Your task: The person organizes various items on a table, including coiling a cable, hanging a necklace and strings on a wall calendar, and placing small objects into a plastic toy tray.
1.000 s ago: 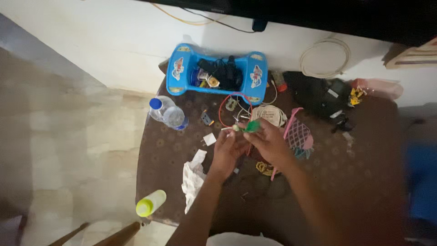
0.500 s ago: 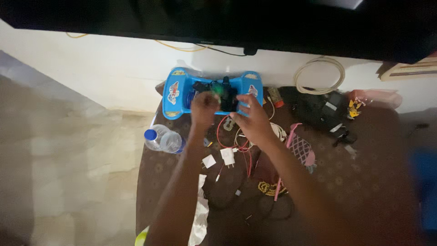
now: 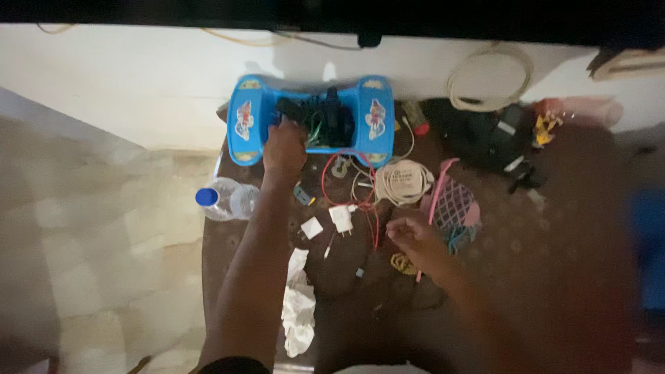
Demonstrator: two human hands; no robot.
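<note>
At the far left, a clear plastic bottle (image 3: pixel 225 201) with a blue cap lies on its side at the edge of the brown patterned surface (image 3: pixel 554 277), half over the pale tiled floor. Just right of it and lower down, a crumpled white cloth (image 3: pixel 298 305) hangs near the front edge.

The left hand (image 3: pixel 284 149) reaches far forward to the blue toy-car shell (image 3: pixel 242 121), which sits upside down at the back of the surface against the white wall. The fingers are curled at the rim of its open hollow, where dark parts and green wires (image 3: pixel 322 123) lie; blur hides whether they grip anything. Below this hand, two small white plugs (image 3: pixel 341 217) lie on the surface, and a loop of red wire (image 3: pixel 346 187) runs between them and the shell.

Next to the right comes a coil of white cable (image 3: pixel 402 181), and beside it a pink mesh pouch (image 3: pixel 454 204). The right hand (image 3: pixel 412 235) hovers low near the front of these, fingers loosely bent inward, with nothing clearly held; a yellow bead chain (image 3: pixel 400 263) lies just under it.

Further right, a black bag (image 3: pixel 485 142) rests near the wall, with a larger cream cable ring (image 3: pixel 490 76) behind it.
</note>
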